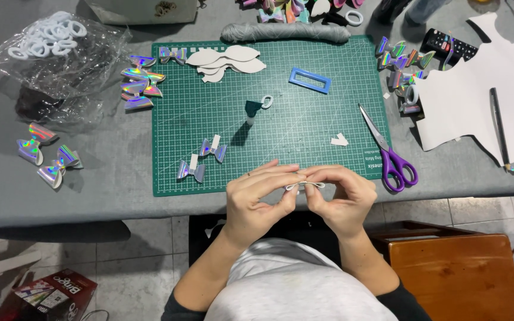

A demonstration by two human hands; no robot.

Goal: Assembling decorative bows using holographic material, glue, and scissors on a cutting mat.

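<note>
Seen from above: left hand point(256, 193) and right hand point(341, 196) meeting at the near edge of a green cutting mat point(304, 134), fingers of both pinched on a small white bow piece point(304, 186), thin, folded into two loops. Purple scissors point(388, 151) just right, shiny bows point(202, 159) left, on a grey bench point(90, 184).

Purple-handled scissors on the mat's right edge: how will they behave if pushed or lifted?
The scissors look rigid, metal blades with plastic loops, so probably no flex. Lying flat and closed on the green cutting mat, they would likely slide rather than roll or tip. The handle end looks bulkier, so a blade-end lift may tilt.
</note>
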